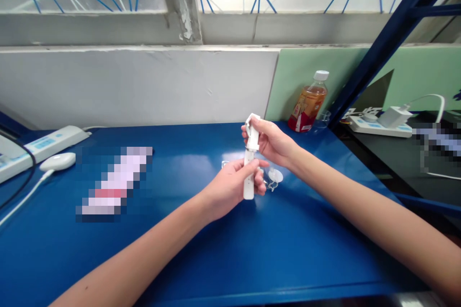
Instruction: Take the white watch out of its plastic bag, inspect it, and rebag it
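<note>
A slim white plastic piece (248,189) stands nearly upright between my hands, above the blue tabletop. Its lower length is gripped by my left hand (230,182), thumb across the front and fingers curled behind. At the top, a wider white section (253,140) is pinched by my right hand (271,138). The two white sections meet end to end; whether they are joined I cannot tell. Just behind my left fingertips lies a round, clear-and-white part (275,175) with small transparent bits beside it. Another clear edge shows partly behind my left hand.
A blurred-out, phone-like slab (117,182) lies on the blue table (201,259) at left, near a white puck on a cable (58,161) and a power strip (54,146). An orange drink bottle (309,103) stands back right, beside a blue metal post (374,48).
</note>
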A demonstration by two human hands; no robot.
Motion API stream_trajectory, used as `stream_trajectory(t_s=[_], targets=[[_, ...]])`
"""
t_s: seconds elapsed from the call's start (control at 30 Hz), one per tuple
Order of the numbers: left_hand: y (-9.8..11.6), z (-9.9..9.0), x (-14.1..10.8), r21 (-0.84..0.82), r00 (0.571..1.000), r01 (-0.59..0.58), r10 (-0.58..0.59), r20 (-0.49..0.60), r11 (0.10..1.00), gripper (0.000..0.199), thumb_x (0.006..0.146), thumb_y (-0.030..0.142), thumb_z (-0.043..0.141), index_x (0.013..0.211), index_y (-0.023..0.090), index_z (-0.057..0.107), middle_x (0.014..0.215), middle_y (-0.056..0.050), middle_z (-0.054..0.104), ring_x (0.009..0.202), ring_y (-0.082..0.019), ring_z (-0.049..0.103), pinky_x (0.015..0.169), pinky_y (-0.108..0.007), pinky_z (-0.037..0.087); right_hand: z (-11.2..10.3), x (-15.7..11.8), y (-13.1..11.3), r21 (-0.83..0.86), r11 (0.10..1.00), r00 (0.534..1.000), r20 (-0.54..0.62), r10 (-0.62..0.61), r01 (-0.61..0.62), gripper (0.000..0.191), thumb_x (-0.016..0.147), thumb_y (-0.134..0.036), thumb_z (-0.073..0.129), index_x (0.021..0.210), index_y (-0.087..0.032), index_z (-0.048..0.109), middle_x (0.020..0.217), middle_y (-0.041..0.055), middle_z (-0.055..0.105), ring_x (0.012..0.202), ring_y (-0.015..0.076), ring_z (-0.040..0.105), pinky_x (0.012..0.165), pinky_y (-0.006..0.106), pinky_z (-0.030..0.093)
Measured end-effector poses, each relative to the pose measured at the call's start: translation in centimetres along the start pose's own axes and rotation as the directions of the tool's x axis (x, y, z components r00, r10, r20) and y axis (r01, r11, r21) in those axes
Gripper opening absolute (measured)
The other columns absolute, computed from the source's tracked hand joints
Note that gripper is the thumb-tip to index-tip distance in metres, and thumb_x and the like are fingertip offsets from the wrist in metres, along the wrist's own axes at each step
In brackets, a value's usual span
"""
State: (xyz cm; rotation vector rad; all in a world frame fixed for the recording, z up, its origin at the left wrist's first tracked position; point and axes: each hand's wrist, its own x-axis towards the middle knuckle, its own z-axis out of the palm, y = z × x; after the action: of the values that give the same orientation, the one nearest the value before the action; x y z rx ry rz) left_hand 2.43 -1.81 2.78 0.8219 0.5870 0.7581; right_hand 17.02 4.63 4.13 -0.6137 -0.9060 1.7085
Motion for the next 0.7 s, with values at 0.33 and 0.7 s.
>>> stream_trajectory(t_s=[0.33, 0.7], targets=[[-0.1, -0.2, 0.0, 0.003, 0.986, 0.077, -0.077, 0.147, 0.997, 0.026, 0.098, 0.027, 0.055, 0.103, 0.005, 0.067, 0.084, -0.013, 0.072, 0.077, -0.021, 0.072, 0.076, -0.032, 0.055, 0.5, -0.8, -0.2, 0.012, 0.989, 0.935, 0.329, 0.133, -0.145, 0.028, 0.097, -0.017, 0.045, 0.117, -0.015, 0.066, 0.126, 0.0083, 0.068, 0.119, 0.0163, 0.063, 0.109, 0.032, 0.043], [0.0, -0.2, -0.2, 0.007, 0.988, 0.060, -0.060, 0.142, 0.998, 0.025, 0.100, 0.024, 0.051, 0.109, 0.006, 0.066, 0.105, -0.021, 0.073, 0.095, -0.027, 0.072, 0.089, -0.041, 0.053, -0.5, -0.4, -0.5, 0.053, 0.980, 0.936, 0.313, 0.164, -0.189, 0.033, 0.102, -0.017, 0.036, 0.126, -0.014, 0.058, 0.122, 0.0096, 0.070, 0.109, 0.0144, 0.068, 0.100, 0.026, 0.051]])
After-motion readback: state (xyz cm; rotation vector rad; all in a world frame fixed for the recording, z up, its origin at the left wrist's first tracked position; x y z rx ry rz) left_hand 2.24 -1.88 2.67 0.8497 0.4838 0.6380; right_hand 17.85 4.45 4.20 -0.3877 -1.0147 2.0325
